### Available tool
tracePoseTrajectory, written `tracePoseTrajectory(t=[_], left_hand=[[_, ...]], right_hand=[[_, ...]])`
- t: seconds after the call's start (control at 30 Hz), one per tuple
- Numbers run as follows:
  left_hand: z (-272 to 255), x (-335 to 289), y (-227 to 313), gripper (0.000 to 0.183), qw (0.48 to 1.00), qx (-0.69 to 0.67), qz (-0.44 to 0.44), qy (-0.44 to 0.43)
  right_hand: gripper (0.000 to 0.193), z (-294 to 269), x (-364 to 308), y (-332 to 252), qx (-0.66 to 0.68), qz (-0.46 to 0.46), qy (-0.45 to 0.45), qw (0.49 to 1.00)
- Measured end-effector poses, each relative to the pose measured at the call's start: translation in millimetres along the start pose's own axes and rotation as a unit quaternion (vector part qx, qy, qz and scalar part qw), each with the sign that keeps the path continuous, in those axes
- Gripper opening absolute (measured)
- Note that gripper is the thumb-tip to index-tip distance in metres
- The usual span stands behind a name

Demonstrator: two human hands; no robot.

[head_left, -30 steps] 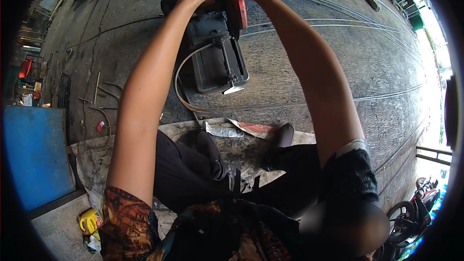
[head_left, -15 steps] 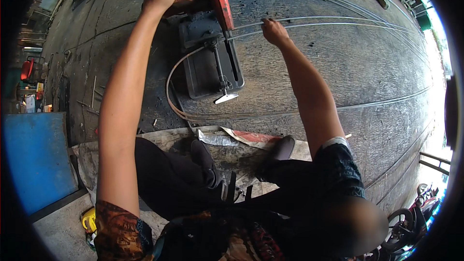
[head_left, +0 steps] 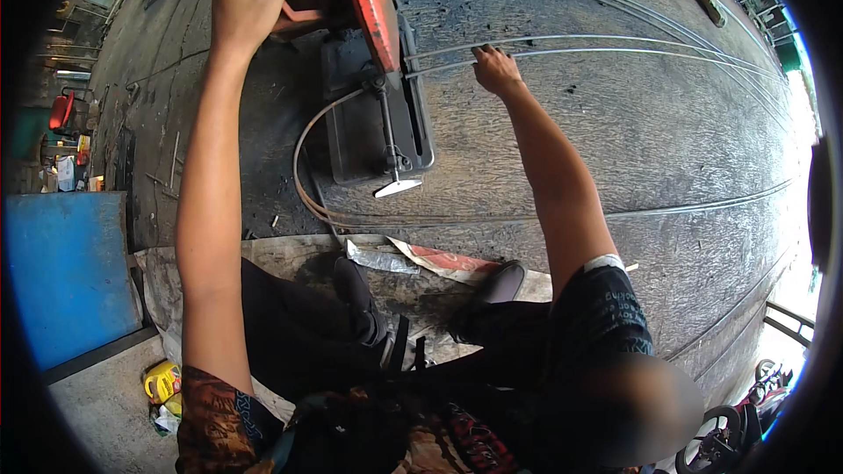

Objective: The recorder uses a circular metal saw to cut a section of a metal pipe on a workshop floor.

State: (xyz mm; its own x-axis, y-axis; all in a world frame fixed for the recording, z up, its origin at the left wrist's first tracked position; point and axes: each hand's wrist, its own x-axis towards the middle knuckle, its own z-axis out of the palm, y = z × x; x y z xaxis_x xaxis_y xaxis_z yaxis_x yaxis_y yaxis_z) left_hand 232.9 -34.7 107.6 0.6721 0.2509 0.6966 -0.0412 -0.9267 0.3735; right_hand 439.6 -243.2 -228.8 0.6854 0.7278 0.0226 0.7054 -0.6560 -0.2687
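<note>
At the bottom of the frame, you wear a patterned shirt [head_left: 215,421] and dark trousers [head_left: 285,312]; a yellow package [head_left: 162,382] lies at lower left, below a blue panel [head_left: 66,263]. Just beyond, your dark shoes [head_left: 505,283] are on a stained sheet [head_left: 272,252] spread on the floor [head_left: 474,145], with a silvery scrap [head_left: 382,260] between them.

Past the sheet, the cutting machine [head_left: 373,13] stands at upper centre, its flat dark base [head_left: 356,154] toward you and its red guard tilted above. A clamp screw [head_left: 387,123] with a pale crosspiece [head_left: 398,188] runs along the base, and a bent loop [head_left: 301,162] curves around its left side.

Your right hand [head_left: 498,70] is closed on the lower of two thin rods [head_left: 580,51] reaching right from the machine; whether it takes in the upper one, you cannot tell. Your left hand [head_left: 248,4], at upper left, curls beside the red frame [head_left: 303,14]; its grip is hidden.
</note>
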Motion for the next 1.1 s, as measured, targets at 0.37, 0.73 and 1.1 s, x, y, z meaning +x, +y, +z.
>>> tracePoseTrajectory(t=[0.37,0.73,1.1], left_hand=[[165,-23,76,0.033,0.994,0.025,0.087,-0.055],[300,-166,67,0.043,0.977,0.103,-0.124,-0.141],[373,-200,51,0.047,0.972,0.103,-0.136,-0.163]], right_hand=[[0.032,-3,10,36,-0.011,0.020,0.012,1.000],[0.043,18,11,85,-0.023,0.004,-0.022,0.999],[0.079,68,61,102,-0.054,-0.050,-0.026,0.997]])
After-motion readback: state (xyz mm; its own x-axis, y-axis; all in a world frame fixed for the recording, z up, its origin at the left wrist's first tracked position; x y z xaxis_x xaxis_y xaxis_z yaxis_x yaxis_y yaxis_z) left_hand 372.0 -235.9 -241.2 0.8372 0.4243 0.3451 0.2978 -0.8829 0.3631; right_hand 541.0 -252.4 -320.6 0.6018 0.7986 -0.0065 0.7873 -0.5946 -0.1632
